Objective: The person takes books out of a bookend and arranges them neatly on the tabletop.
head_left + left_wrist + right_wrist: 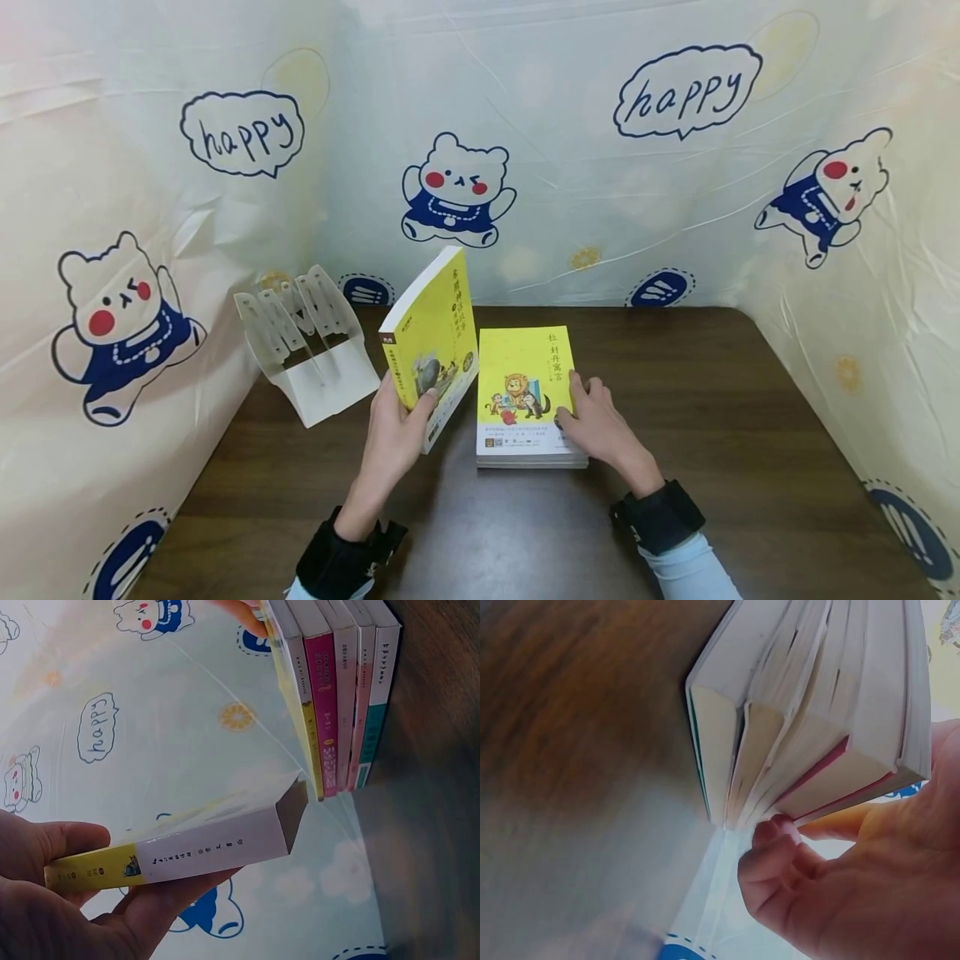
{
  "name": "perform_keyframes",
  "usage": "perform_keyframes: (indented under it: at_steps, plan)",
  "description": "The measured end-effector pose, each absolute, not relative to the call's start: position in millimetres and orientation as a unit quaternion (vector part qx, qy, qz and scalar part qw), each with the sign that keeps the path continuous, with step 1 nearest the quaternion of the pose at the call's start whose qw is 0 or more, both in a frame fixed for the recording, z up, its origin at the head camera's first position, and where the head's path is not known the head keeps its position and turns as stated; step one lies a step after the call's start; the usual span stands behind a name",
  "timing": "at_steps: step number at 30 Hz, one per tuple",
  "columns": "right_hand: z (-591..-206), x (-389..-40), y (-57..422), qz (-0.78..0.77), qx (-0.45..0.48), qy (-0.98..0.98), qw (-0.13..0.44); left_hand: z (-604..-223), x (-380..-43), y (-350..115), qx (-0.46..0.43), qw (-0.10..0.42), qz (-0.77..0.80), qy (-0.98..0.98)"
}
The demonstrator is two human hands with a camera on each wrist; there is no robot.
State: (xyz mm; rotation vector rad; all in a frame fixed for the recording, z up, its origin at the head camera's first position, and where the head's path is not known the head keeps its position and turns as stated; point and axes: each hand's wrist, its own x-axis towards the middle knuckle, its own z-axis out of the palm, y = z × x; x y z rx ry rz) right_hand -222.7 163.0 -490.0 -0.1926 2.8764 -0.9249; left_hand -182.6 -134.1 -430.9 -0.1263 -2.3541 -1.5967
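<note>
My left hand (393,433) grips a thick yellow-and-white book (438,342), thumb on its cover and fingers behind it. That book is tilted up on the left of a stack of books (525,354); its spine (195,859) shows in the left wrist view. On top of the stack lies another yellow book with cartoon animals on its cover. My right hand (603,425) holds the stack's right edge, thumb on the top cover. In the right wrist view, its curled fingers (769,859) touch the page edges of the upper books. Magenta, pink and teal-white spines show beneath.
A white slotted holder (330,392), like a folding book stand, rests at the back left of the dark wooden table (712,467). A pale curtain (570,192) printed with bears encloses the table at the back and both sides.
</note>
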Motion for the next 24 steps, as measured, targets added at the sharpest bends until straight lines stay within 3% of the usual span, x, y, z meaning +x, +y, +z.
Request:
perform_keyframes:
  at_steps: [9, 24]
  plan:
    - [-482.8, -223.8, 157.6, -0.34, -0.102, 0.935, -0.021, -429.2, -188.5, -137.6, -0.076, 0.123, -0.579, -0.802]
    - [-459.5, -238.7, 119.5, -0.44, -0.16, 0.883, -0.032, -425.2, -191.7, -145.7, -0.162, 0.072, -0.572, -0.801]
